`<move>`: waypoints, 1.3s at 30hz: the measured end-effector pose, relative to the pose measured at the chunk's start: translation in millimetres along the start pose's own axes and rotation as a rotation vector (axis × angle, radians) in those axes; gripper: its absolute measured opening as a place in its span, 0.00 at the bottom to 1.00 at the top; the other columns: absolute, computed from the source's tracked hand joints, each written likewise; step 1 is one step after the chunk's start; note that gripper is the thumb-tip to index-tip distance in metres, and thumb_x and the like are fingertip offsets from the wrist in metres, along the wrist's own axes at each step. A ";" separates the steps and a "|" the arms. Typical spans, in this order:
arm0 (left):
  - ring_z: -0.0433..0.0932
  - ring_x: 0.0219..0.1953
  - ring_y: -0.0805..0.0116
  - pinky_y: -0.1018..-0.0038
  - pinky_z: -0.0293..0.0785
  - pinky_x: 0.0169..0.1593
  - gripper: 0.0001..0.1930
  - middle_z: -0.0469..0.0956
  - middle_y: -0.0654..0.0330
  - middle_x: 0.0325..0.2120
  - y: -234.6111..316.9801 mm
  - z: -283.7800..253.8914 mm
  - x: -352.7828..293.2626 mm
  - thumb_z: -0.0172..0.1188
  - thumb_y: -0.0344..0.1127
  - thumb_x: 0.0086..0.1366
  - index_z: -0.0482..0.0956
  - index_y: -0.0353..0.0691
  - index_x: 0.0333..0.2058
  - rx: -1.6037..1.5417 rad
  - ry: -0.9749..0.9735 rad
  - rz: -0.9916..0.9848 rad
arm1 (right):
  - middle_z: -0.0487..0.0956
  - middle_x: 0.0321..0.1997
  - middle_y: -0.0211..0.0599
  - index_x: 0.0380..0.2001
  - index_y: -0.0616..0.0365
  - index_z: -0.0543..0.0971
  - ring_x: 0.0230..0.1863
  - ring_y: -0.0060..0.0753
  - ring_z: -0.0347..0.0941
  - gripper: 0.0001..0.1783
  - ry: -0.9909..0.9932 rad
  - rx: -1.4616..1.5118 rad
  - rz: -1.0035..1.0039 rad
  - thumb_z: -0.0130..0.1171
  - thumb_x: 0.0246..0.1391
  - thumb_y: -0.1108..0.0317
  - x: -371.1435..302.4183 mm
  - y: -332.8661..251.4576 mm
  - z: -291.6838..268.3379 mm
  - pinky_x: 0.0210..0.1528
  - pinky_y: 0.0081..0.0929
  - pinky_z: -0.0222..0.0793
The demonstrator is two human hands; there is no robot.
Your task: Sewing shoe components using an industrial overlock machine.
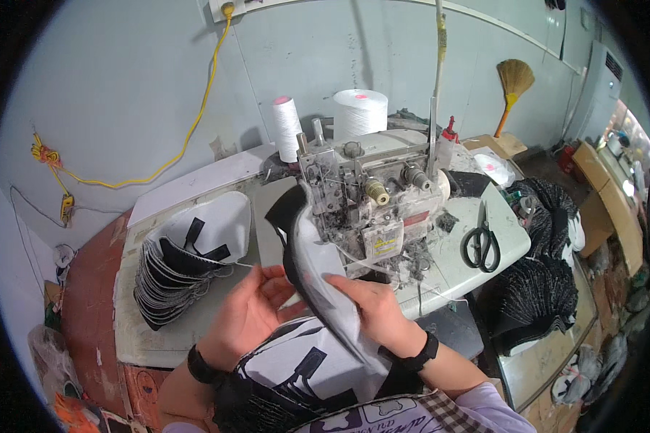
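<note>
A curved fabric piece point(316, 260), white to grey on its face with a black edge, stands upright in front of the overlock sewing machine point(383, 195). My right hand point(375, 310) grips its right side, thumb on the pale face. Beside its left edge, my left hand point(249, 314) has curled fingers held apart; some fingertips lie close to or behind the piece, and I cannot tell if they touch it. On my lap lie more white and black pieces point(296, 361). Left of my left hand, a fanned stack of black pieces with pale edges point(173, 281) rests on the table.
Black scissors point(480, 245) lie right of the machine. Two white thread cones point(287, 130) stand behind it. Another pile of black pieces point(534, 296) sits at the right. A yellow cable point(202, 108) hangs on the wall, and a broom point(513, 86) leans farther right.
</note>
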State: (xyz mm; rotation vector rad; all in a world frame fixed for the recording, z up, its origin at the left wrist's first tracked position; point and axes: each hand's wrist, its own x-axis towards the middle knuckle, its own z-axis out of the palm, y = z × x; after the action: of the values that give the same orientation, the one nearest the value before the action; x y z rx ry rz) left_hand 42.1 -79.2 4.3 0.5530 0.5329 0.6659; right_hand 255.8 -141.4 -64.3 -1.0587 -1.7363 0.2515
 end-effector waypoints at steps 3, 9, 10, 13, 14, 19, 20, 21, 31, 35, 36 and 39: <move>0.75 0.48 0.63 0.67 0.70 0.53 0.24 0.76 0.53 0.46 11.8 -8.1 18.4 0.35 0.50 0.74 0.71 0.35 0.46 0.477 0.012 0.337 | 0.75 0.24 0.40 0.51 0.61 0.73 0.24 0.44 0.74 0.30 -0.033 -0.116 -0.063 0.56 0.36 0.80 -6.0 16.1 4.3 0.28 0.36 0.70; 0.67 0.32 0.83 0.83 0.65 0.37 0.14 0.73 0.69 0.31 29.1 -12.7 38.4 0.47 0.41 0.72 0.73 0.37 0.45 0.762 0.266 0.559 | 0.72 0.21 0.37 0.48 0.61 0.76 0.22 0.40 0.71 0.27 -0.021 -0.155 -0.091 0.58 0.37 0.81 -5.7 15.2 5.5 0.26 0.33 0.68; 0.67 0.32 0.83 0.83 0.65 0.37 0.14 0.73 0.69 0.31 34.2 -12.6 40.7 0.47 0.41 0.72 0.73 0.37 0.45 0.763 0.266 0.559 | 0.73 0.21 0.36 0.48 0.60 0.76 0.22 0.39 0.71 0.27 0.001 -0.158 -0.115 0.58 0.38 0.81 -2.7 15.2 5.8 0.26 0.33 0.68; 0.71 0.29 0.81 0.84 0.67 0.34 0.10 0.74 0.69 0.30 52.1 -21.9 42.9 0.52 0.39 0.69 0.73 0.39 0.43 0.748 0.161 0.676 | 0.73 0.21 0.36 0.49 0.58 0.76 0.21 0.40 0.71 0.26 0.005 -0.193 -0.122 0.58 0.40 0.80 7.2 10.2 6.6 0.25 0.34 0.67; 0.74 0.29 0.79 0.84 0.71 0.32 0.09 0.75 0.67 0.30 64.7 -25.4 33.4 0.54 0.37 0.68 0.73 0.39 0.41 0.619 0.148 0.563 | 0.74 0.21 0.37 0.49 0.57 0.76 0.21 0.40 0.71 0.25 -0.015 -0.227 -0.105 0.58 0.42 0.79 10.4 8.1 6.9 0.25 0.34 0.66; 0.79 0.32 0.67 0.72 0.80 0.31 0.13 0.77 0.58 0.33 58.1 -10.1 -18.5 0.52 0.28 0.65 0.73 0.36 0.48 0.895 0.257 0.248 | 0.75 0.22 0.40 0.48 0.56 0.75 0.21 0.41 0.73 0.22 -0.015 -0.228 -0.080 0.57 0.46 0.77 19.7 14.6 6.1 0.25 0.34 0.69; 0.80 0.30 0.67 0.71 0.80 0.30 0.12 0.78 0.58 0.32 45.2 -3.2 -22.9 0.52 0.29 0.65 0.74 0.36 0.47 0.988 0.156 0.135 | 0.76 0.23 0.41 0.48 0.57 0.75 0.21 0.41 0.74 0.21 -0.017 -0.206 -0.077 0.56 0.47 0.77 19.3 17.1 2.6 0.25 0.34 0.69; 0.80 0.30 0.67 0.71 0.80 0.30 0.12 0.78 0.58 0.32 29.5 0.7 -27.8 0.52 0.29 0.65 0.74 0.36 0.47 0.991 0.165 0.138 | 0.78 0.25 0.41 0.46 0.57 0.75 0.23 0.41 0.75 0.17 0.008 -0.171 -0.054 0.56 0.50 0.76 18.3 16.9 -0.8 0.27 0.33 0.70; 0.74 0.16 0.59 0.67 0.68 0.24 0.14 0.78 0.55 0.17 32.6 -37.1 57.1 0.61 0.40 0.62 0.79 0.33 0.26 1.430 0.376 0.579 | 0.77 0.34 0.35 0.36 0.57 0.77 0.35 0.41 0.73 0.10 -0.187 -0.048 -0.070 0.62 0.50 0.68 -34.0 -10.7 22.5 0.39 0.33 0.70; 0.75 0.23 0.61 0.69 0.70 0.29 0.10 0.76 0.58 0.19 59.5 -15.7 57.9 0.64 0.39 0.56 0.81 0.36 0.27 2.028 0.561 0.886 | 0.78 0.35 0.37 0.32 0.57 0.78 0.38 0.45 0.72 0.12 -0.197 -0.031 -0.003 0.67 0.43 0.66 -38.3 -11.0 25.9 0.42 0.36 0.69; 0.76 0.27 0.63 0.71 0.71 0.35 0.10 0.75 0.59 0.21 60.0 -8.8 59.3 0.66 0.38 0.53 0.81 0.37 0.28 2.218 0.499 1.244 | 0.78 0.36 0.38 0.32 0.57 0.78 0.38 0.45 0.73 0.11 -0.204 -0.016 0.015 0.66 0.44 0.68 -38.9 -9.7 25.9 0.41 0.36 0.70; 0.74 0.36 0.56 0.66 0.66 0.46 0.07 0.75 0.60 0.26 70.5 -5.3 72.4 0.62 0.30 0.51 0.81 0.42 0.31 2.346 0.196 1.290 | 0.78 0.37 0.39 0.31 0.58 0.78 0.38 0.45 0.74 0.09 -0.241 0.049 0.038 0.65 0.45 0.70 -41.7 -2.7 25.8 0.41 0.36 0.70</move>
State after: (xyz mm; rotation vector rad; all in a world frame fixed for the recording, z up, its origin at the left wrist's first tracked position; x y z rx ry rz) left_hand 57.3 18.8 24.5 3.2441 0.9630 1.0185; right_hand 235.5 -166.3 -101.4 -1.0609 -1.9145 0.4586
